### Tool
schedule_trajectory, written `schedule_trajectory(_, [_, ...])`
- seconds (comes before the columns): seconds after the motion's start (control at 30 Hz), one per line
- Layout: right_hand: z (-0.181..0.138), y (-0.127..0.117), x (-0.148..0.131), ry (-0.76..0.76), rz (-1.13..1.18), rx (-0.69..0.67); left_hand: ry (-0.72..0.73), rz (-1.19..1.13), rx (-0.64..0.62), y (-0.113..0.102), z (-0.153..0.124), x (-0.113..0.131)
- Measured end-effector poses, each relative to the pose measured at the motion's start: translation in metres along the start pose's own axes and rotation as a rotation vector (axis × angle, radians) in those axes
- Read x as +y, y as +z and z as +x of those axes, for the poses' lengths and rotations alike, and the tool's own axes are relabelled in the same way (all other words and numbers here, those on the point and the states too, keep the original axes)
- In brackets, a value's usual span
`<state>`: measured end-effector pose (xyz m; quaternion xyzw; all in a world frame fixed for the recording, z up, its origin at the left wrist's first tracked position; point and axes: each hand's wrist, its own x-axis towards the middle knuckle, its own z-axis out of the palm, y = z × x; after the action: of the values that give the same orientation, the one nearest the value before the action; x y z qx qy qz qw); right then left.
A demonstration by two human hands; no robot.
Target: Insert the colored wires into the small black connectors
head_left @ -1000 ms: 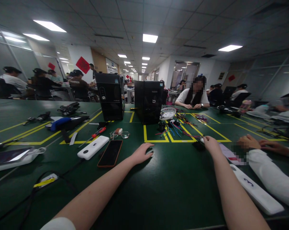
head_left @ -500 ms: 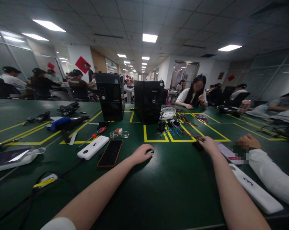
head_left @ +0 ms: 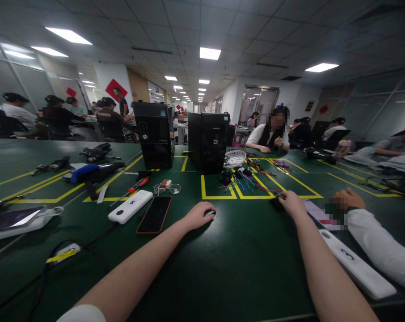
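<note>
My left hand (head_left: 200, 216) rests on the green table (head_left: 229, 264), its thumb and fingers loosely curved and apart, with nothing visible in them. Left of it lie a dark phone (head_left: 154, 215) with an orange-brown edge and a white power bank (head_left: 131, 207) marked 8. My right hand (head_left: 293, 205) also rests on the table, thumb and fingers bent and slightly apart. Its fingertips are beside a small dark thing (head_left: 275, 202) that I cannot make out, close to the ends of coloured wires (head_left: 246, 181).
Two black computer towers (head_left: 207, 143) stand at the middle back. Eyeglasses (head_left: 169, 188), a screwdriver (head_left: 135, 187) and a white basket (head_left: 235, 158) lie about. At right are a white power bank (head_left: 360, 266) marked 3 and another person's sleeve (head_left: 377, 241). Someone sits across the table.
My hands stay nearly where they were. A person standing in the left background has shifted slightly.
</note>
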<state>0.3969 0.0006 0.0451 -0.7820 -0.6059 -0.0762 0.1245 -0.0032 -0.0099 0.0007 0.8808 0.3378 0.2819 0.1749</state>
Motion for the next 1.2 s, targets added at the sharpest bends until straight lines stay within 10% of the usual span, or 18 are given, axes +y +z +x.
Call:
schedule_trajectory(0.97, [0.005,0.008,0.003,-0.077,0.004,-0.08,0.0,-0.01,-0.003,0.0,0.0,0.001])
schedule_trajectory(1.2, [0.006,0.012,0.017,0.183,0.075,0.132,-0.004,-0.004,-0.012,0.0,0.0,-0.001])
